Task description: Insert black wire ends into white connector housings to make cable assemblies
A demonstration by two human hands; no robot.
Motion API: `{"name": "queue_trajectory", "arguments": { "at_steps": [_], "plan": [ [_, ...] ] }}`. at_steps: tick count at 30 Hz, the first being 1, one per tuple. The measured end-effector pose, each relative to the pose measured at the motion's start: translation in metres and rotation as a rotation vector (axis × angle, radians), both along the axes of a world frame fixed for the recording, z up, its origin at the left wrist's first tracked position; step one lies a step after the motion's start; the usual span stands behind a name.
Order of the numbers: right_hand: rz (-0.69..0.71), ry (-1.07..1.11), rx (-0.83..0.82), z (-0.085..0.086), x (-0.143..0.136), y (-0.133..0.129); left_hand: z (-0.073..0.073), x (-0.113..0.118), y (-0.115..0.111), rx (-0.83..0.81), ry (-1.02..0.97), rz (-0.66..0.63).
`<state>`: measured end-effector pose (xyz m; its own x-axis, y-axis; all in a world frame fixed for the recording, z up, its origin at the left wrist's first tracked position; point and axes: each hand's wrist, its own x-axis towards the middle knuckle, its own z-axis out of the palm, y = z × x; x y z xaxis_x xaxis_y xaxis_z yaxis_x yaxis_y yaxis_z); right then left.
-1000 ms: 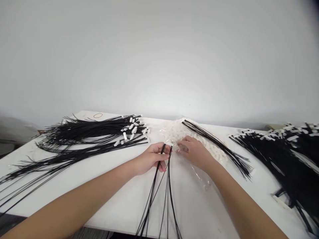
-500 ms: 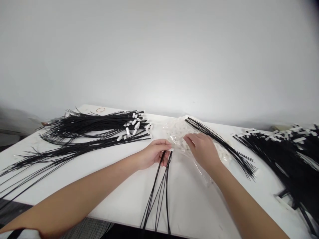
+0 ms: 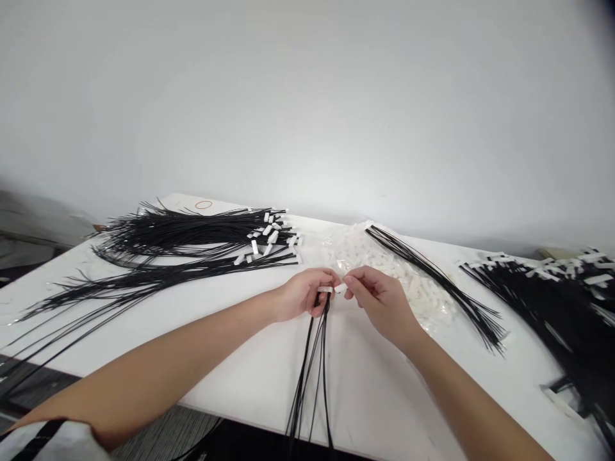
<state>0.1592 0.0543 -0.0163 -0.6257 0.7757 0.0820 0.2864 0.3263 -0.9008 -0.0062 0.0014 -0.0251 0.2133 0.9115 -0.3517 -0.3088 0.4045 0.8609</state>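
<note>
Head view. Working at a white desk (image 3: 379, 403), both arms reaching in from the near edge. My left grip (image 3: 307, 293) is closed, fingers curled around a white connector (image 3: 325, 289) and the tops of its black wires (image 3: 303, 371); these trail down across the near edge. My right grip (image 3: 377, 293) is pinched, thumb against finger, on a small loose white piece (image 3: 341, 288), held just beside the connector. Both are near the middle of the desk. Any lettering on the white parts is too small to make out.

Behind my right grip, toward the far edge: a clear bag (image 3: 353, 253) full of white pieces, a loose bunch of black wires (image 3: 435, 276) lying aslant over it. Left half of desk: a large heap of wired connectors (image 3: 192, 234), white ends pointing right. Right edge: a dark, dense pile (image 3: 542, 314), white ends toward the far side. Far left corner: an orange-brown band (image 3: 204, 205).
</note>
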Motion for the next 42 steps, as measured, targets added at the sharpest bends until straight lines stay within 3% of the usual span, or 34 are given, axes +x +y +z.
{"name": "queue_trajectory", "arguments": {
  "at_steps": [9,18,23,27,32,35,42],
  "plan": [
    [-0.033,0.101,-0.031,-0.006,-0.002,0.0,0.006,0.004,-0.003,0.068,-0.006,0.008],
    [-0.078,0.039,0.084,-0.004,-0.001,-0.005,0.003,0.004,-0.003,0.102,0.003,0.047],
    [-0.057,-0.01,0.303,-0.007,-0.001,-0.006,0.0,0.003,-0.002,0.088,-0.001,0.074],
    [-0.053,0.022,0.655,-0.011,0.001,-0.009,-0.002,0.002,-0.002,0.094,-0.026,0.071],
    [0.219,-0.062,1.017,-0.011,0.004,-0.013,-0.002,0.003,-0.001,0.102,-0.051,0.089],
    [0.283,-0.092,1.108,-0.011,0.004,-0.014,-0.002,0.003,-0.001,0.097,-0.074,0.092],
    [0.272,-0.053,1.151,-0.012,0.004,-0.014,-0.003,0.002,0.0,0.094,-0.065,0.096]
  ]
}}
